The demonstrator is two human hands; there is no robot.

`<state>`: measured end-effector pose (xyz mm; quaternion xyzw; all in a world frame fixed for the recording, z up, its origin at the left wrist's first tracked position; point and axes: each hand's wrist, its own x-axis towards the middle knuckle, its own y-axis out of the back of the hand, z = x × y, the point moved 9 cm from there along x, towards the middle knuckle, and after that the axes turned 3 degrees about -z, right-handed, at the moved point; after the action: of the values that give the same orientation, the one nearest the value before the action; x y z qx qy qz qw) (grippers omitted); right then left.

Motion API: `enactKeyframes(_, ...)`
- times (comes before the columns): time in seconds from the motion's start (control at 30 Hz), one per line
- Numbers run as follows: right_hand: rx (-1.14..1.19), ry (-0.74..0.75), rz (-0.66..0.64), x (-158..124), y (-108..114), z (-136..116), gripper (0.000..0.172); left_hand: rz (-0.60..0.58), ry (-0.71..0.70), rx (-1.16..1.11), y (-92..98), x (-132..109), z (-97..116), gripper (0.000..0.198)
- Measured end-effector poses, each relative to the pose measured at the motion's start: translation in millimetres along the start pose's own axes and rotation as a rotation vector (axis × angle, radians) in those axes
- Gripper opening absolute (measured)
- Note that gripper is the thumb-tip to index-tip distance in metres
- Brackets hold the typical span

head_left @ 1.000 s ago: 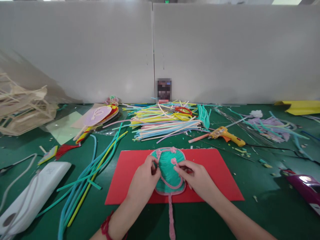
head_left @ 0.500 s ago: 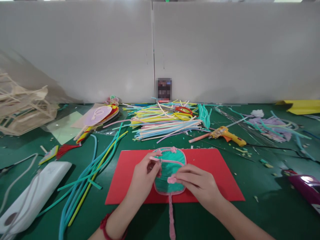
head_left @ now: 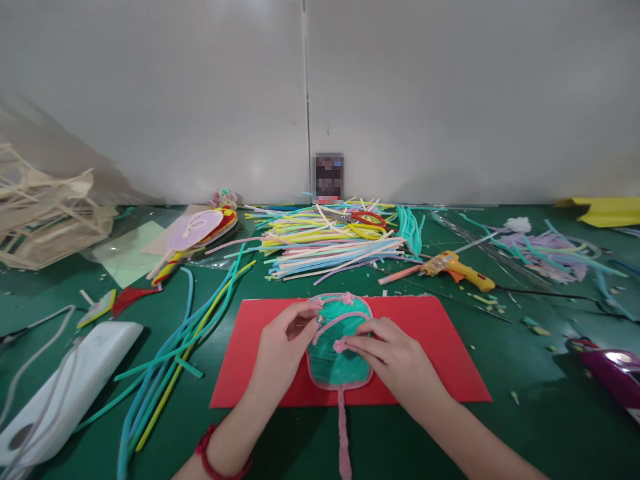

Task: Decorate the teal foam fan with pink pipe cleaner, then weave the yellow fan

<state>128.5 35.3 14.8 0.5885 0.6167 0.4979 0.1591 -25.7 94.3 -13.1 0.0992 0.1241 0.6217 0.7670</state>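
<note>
A round fan (head_left: 340,370) with a teal face, pink fuzzy rim and pink handle lies on a red board (head_left: 425,353). My right hand (head_left: 395,357), over the fan's right side, pinches a pink pipe cleaner (head_left: 345,318) with a bunched, curled end (head_left: 341,346) at the fingertips. Its other part arches leftward over the teal face. My left hand (head_left: 285,343) is at the fan's upper left, thumb and fingertips brought close beside the arch; a small shiny spot shows there, and what they hold is unclear. Small pink shapes (head_left: 347,299) sit along the fan's top edge.
Behind the board lies a pile of coloured pipe cleaners (head_left: 330,250) with red-handled scissors (head_left: 367,219) on top. A yellow glue gun (head_left: 460,272) rests at the right. Loose blue and green pipe cleaners (head_left: 170,360) and a white power strip (head_left: 75,387) lie at the left.
The pink pipe cleaner's left end has dropped from my left fingers' upper side to below them, and it now arches. My right hand has moved slightly up and left with the curled end.
</note>
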Motion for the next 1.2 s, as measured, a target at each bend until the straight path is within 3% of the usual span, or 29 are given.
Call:
enactKeyframes(0.23,-0.087,0.000,0.050,-3,3,5,0.028,-0.004,-0.037,0.285,-2.5,-4,8,0.029)
enactKeyframes(0.43,-0.090,0.006,0.044,-1,3,2,0.029,-0.111,-0.118,0.237,-19.3,-9,15,0.024)
enactKeyframes(0.6,-0.007,-0.003,0.000,1,-2,1,0.032,-0.068,-0.057,0.213,-13.6,-5,8,0.021)
enactKeyframes(0.8,0.231,0.078,0.059,0,10,-15,0.021,-0.010,-0.053,0.148,-3.2,-2,5,0.027)
enactKeyframes(0.97,0.486,-0.102,0.117,-3,19,-1,0.013,0.082,-0.087,0.154,9.7,2,9,0.022)
enactKeyframes(1.1,0.815,-0.416,0.050,-8,-1,25,0.020,0.035,-0.014,0.108,5.7,4,1,0.026)
enactKeyframes(1.2,0.993,-0.605,0.014,-12,-16,37,0.029,-0.002,0.032,0.036,-0.2,4,-7,0.040)
